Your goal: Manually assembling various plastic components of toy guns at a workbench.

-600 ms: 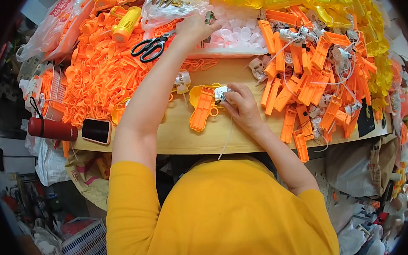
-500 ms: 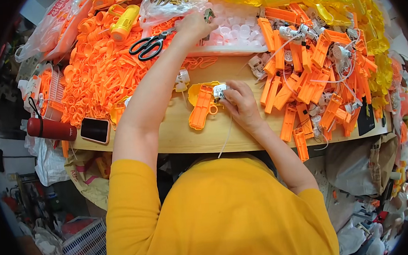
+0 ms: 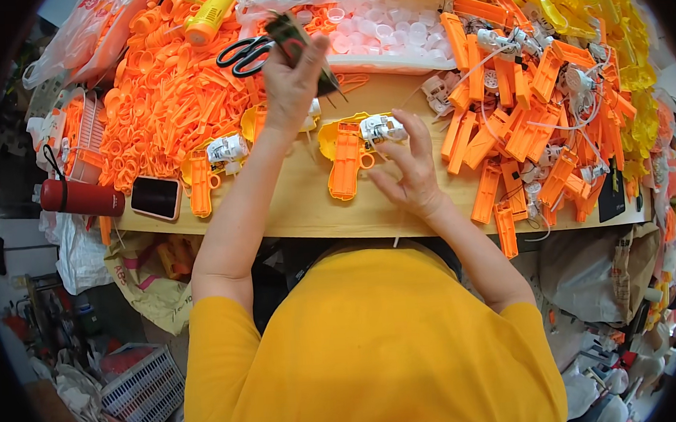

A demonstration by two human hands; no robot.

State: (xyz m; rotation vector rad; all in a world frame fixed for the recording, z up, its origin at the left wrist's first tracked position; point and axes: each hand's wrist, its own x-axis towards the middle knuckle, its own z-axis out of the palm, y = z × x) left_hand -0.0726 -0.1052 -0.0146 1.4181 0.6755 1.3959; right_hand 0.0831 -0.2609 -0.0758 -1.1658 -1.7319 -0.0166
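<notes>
A left hand (image 3: 292, 90) clasps a dark green, oblong object (image 3: 289, 39) above a pale wooden table (image 3: 299, 206); near the front edge lies an orange-and-yellow plastic pistol-shaped shell (image 3: 344, 160) with a white plastic mechanism (image 3: 383, 128), the right hand (image 3: 413, 171) loosely open beside it, contact unclear.

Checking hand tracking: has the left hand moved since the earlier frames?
Yes: judged against the black scissors, the left hand has come toward the person and slightly left.

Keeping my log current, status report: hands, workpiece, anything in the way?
Left hand holding dark blurred object. Right hand open by white mechanism, contact unclear. Orange-yellow piece on table. Possible obstacle: black scissors near left hand.
</notes>
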